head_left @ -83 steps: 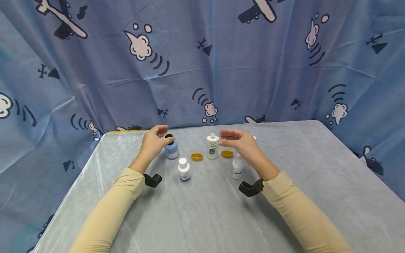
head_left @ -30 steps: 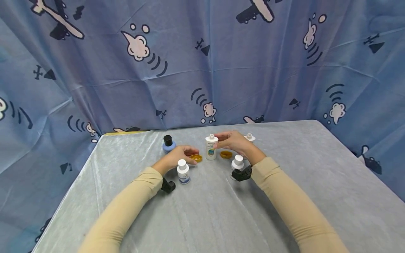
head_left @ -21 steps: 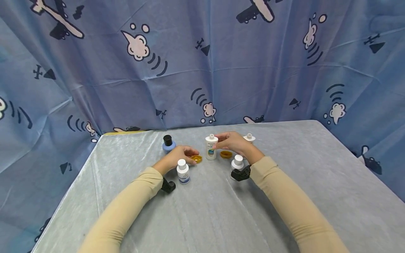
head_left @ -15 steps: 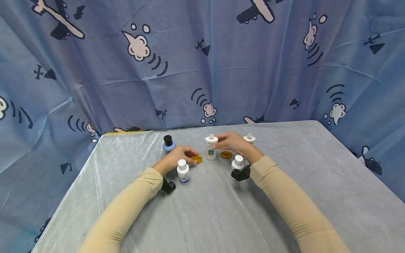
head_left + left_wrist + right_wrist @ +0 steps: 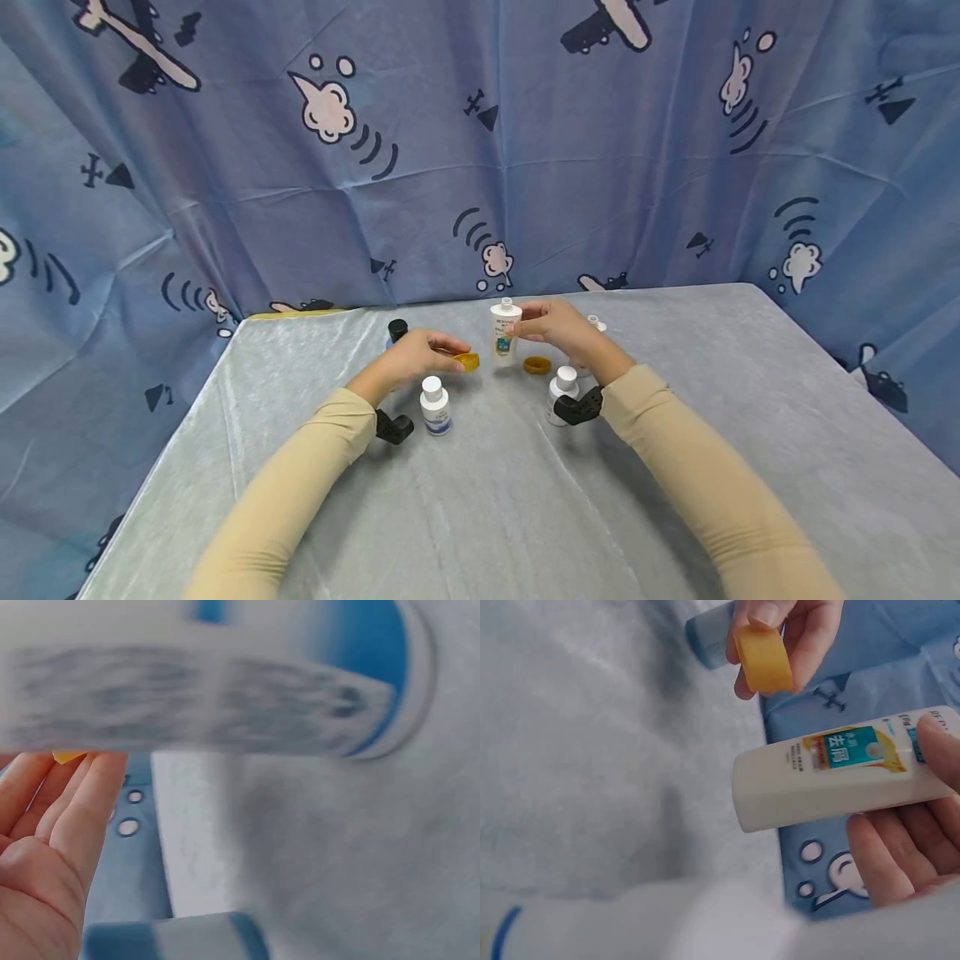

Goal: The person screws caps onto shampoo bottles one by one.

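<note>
My left hand (image 5: 411, 358) pinches a yellow-orange bottle cap (image 5: 468, 362) between thumb and fingers, just above the table. In the right wrist view this cap (image 5: 763, 660) shows its ridgeless outer side. My right hand (image 5: 564, 329) grips a white shampoo bottle (image 5: 503, 343) by its upper part. Its bare neck points up, and the bottle is raised off the cloth, close to the cap but apart from it. The label with a green-blue patch faces out on the bottle (image 5: 832, 780) in the right wrist view. A second yellow-orange cap (image 5: 537, 365) lies below my right hand.
One white-capped bottle (image 5: 436, 407) stands in front of my left hand, another (image 5: 562, 387) by my right wrist. A blue bottle with a black cap (image 5: 397, 328) is partly behind my left hand. An uncapped white bottle (image 5: 597, 322) is partly hidden behind my right hand.
Both hands first moved in to the cap and the shampoo bottle. Over the last half second, the left has lifted the cap and the right has lifted the bottle off the table.
</note>
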Motion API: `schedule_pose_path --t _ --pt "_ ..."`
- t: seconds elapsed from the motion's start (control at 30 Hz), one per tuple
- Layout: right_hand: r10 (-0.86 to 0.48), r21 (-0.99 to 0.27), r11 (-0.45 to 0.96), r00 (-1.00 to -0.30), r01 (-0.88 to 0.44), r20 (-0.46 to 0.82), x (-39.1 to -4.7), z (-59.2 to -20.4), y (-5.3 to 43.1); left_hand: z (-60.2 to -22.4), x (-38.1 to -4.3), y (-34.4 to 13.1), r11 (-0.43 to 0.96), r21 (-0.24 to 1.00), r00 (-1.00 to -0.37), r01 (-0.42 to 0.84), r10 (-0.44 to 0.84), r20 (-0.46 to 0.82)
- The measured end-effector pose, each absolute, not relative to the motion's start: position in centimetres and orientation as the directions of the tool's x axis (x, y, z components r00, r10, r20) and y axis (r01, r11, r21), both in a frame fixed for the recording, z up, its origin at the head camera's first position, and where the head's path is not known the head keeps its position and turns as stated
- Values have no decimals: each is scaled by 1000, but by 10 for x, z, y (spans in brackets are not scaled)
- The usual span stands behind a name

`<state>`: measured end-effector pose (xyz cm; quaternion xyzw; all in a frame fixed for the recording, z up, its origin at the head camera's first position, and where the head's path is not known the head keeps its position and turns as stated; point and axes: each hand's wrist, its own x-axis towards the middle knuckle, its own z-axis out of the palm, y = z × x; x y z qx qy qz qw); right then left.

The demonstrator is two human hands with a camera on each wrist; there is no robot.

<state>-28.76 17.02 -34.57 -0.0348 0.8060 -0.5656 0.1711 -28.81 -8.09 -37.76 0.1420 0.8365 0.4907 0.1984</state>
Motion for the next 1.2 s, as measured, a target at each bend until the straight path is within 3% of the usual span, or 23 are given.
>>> schedule_pose_path --t 0.57,1.2 --pt "-297 -950 308 -944 44 -140 -253 -312 165 -339 -268 -85 336 935 -927 111 375 -25" --pt "-296 -916 398 -951 -41 -86 -210 -318 182 -334 -231 -70 229 960 -873 163 487 32"
